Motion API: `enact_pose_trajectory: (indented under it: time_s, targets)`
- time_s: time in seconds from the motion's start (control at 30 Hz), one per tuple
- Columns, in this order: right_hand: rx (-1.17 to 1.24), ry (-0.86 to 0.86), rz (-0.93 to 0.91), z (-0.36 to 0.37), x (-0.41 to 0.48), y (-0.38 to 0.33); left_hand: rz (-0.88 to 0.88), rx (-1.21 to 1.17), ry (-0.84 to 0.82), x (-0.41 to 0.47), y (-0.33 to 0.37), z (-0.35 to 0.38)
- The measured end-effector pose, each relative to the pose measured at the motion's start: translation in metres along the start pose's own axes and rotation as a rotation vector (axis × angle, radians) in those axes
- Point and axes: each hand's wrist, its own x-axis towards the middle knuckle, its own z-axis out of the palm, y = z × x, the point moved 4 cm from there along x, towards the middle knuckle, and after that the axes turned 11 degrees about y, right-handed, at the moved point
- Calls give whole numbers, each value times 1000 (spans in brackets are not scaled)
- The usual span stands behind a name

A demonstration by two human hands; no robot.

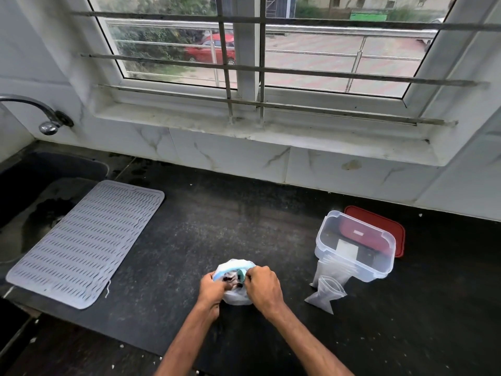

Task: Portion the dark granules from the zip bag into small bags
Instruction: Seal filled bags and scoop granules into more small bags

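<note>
A clear zip bag point(235, 270) with a blue zip strip stands on the black counter, its mouth pulled apart. Dark granules show inside, between my hands. My left hand point(212, 287) pinches the left side of the bag's mouth. My right hand point(264, 287) grips the right side, by a teal piece at the rim. To the right lies a small clear bag point(326, 294) holding dark granules, and another small bag point(325, 272) leans against the clear container.
A clear plastic container point(357, 240) stands at the right, with its red lid point(385, 223) flat behind it. A grey ribbed drying mat point(86, 240) lies at the left, partly over the dark sink point(32, 191). A tap point(40, 115) juts from the wall. The tiled wall and window sill run along the back.
</note>
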Motion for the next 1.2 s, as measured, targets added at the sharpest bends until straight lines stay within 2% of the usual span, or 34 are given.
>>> enact_pose_trajectory:
  time_s: [0.3,0.5,0.63,0.87,1.2]
  targets:
    - [75,-10,103,4,0,11,68,-8,-131,-7,5,-3]
    - [172,-25,194,11,-1,16,154,92,53,-12,16,-3]
    - [191,-31,227,15,0,20,82,32,61,-14,19,0]
    - [220,-56,260,21,-1,27,20,14,-57,-17,20,-3]
    - [282,-70,309,29,-1,32,227,164,-53,-26,33,-3]
